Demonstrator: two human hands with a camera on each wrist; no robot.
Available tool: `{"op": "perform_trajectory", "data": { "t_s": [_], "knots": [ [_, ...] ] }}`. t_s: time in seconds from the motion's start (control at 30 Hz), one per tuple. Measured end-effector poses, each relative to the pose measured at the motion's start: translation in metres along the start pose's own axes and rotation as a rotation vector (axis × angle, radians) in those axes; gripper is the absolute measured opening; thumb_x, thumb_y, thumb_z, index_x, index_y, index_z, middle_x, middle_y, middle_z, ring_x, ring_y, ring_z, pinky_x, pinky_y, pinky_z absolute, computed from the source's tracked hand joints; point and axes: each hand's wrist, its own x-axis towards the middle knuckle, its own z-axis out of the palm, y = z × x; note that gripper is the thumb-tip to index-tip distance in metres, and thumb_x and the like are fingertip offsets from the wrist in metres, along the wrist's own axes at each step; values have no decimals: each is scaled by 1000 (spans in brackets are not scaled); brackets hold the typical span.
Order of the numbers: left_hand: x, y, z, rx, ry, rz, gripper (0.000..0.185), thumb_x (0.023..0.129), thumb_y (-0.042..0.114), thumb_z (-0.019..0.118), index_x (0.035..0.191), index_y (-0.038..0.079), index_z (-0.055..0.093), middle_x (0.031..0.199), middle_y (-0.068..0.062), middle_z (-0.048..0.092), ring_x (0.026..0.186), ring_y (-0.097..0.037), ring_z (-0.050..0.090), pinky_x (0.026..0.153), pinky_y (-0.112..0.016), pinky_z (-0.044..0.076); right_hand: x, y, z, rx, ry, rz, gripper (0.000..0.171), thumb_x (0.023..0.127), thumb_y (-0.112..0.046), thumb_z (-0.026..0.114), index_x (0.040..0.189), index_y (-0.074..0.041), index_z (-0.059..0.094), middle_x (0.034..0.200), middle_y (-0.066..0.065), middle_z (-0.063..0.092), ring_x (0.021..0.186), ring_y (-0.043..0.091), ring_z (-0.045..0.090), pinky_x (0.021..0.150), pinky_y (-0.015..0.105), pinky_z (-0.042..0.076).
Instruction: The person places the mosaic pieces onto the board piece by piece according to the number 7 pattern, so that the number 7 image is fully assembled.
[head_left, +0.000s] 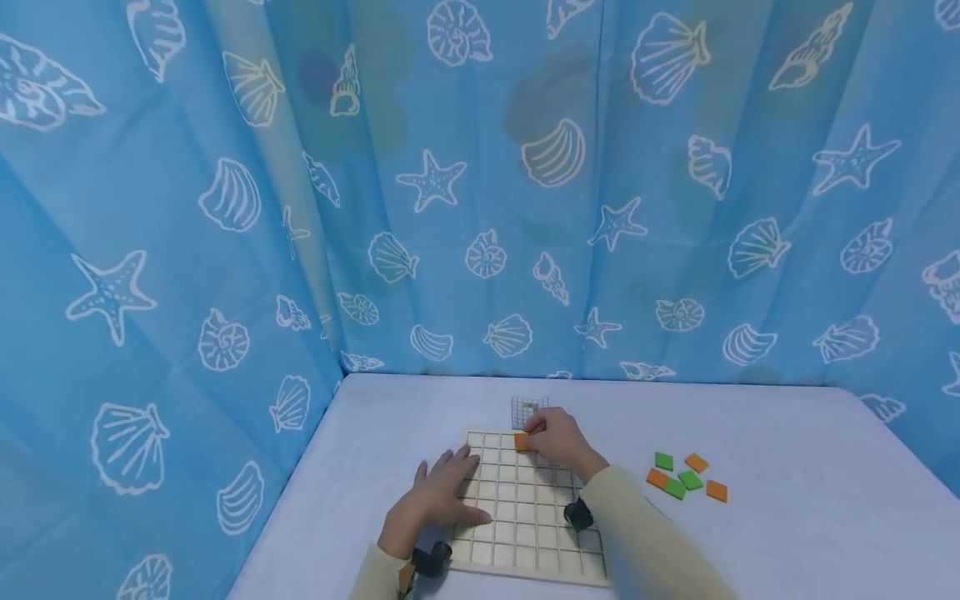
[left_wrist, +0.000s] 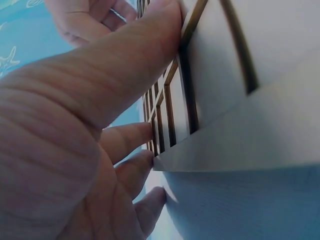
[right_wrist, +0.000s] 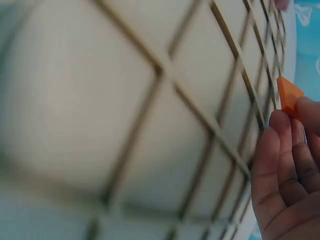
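We see our right hand (head_left: 558,442) pinching a small orange square tile (head_left: 522,442) at its fingertips, the tile sitting at the hand's left edge, over the far row of the pale wooden grid board (head_left: 525,533); in the right wrist view the orange tile (right_wrist: 288,95) pokes out just above our curled fingers (right_wrist: 280,165), close to the board's cells. Our left hand (head_left: 442,496) lies flat with fingers spread and straight, pressing on the board's near-left part and holding nothing. The board rests on the light blue bench (head_left: 787,517). To the right, well apart from both hands, lies a loose cluster of orange and green square tiles (head_left: 686,477). A small gridded card (head_left: 527,411) sits just beyond the board.
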Motion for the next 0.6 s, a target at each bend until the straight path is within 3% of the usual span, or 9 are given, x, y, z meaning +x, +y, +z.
{"op": "perform_trajectory", "data": {
  "t_s": [0.13,0.3,0.43,0.6],
  "knots": [
    [5,2,-2,28,7,6,94,72,49,85,149,13,44,162,-10,30,150,-39,22,118,-70,7,1,-5,10,-42,-19,-40,9,85,-7,73,93,-6,70,85,3,66,76,14,60,68,30,53],
    [11,8,-8,46,30,35,94,73,50,84,149,13,43,163,-10,28,151,-39,21,118,-70,8,4,-12,7,-124,-17,-78,5,84,-10,75,87,-9,71,83,0,66,75,14,57,69,31,52],
    [14,12,-12,60,55,50,93,74,49,84,149,13,43,163,-10,29,150,-39,22,118,-70,8,6,-11,2,-125,-20,-81,4,84,-12,76,85,-10,72,85,0,66,76,13,58,71,31,52],
    [16,12,-7,54,35,48,93,73,50,84,148,12,44,162,-11,31,149,-40,23,117,-72,9,3,-3,0,-99,-42,-50,5,85,-14,76,86,-11,71,84,-1,65,75,13,55,67,29,47]
  ]
}}
